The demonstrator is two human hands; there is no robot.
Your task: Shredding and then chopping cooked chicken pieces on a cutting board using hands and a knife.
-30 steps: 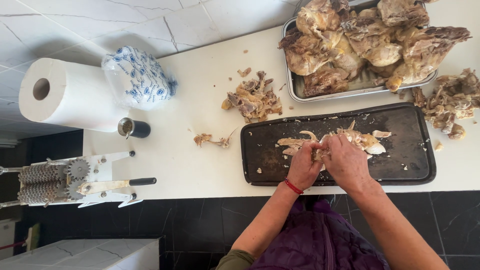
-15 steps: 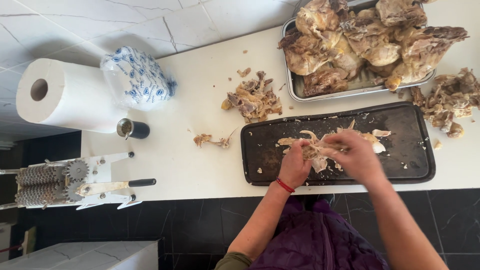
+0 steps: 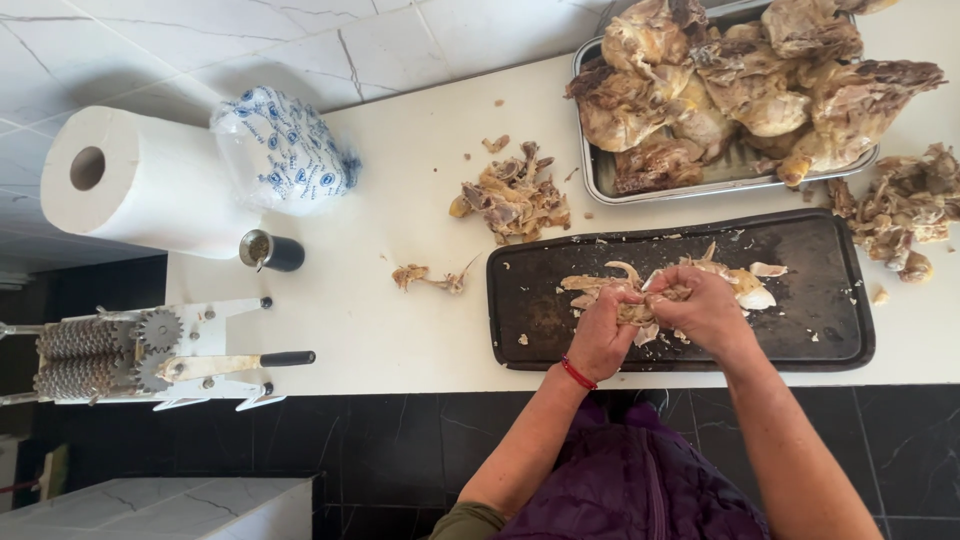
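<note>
Both hands work over a black tray on a white counter. My left hand, with a red band at the wrist, grips one side of a piece of cooked chicken. My right hand grips its other side, the fingers of both pressed together on the meat. Pale shreds of pulled chicken meat lie on the tray just beyond my hands.
A metal pan piled with cooked chicken pieces stands behind the tray. Bone and skin scraps lie in a heap to the left and another at right. Paper towel roll, patterned bag, small dark cup, geared white machine far left.
My hands have shifted slightly on the chicken piece and drawn close together over the middle of the tray; the meat between them has been pulled about. Nothing else moved.
</note>
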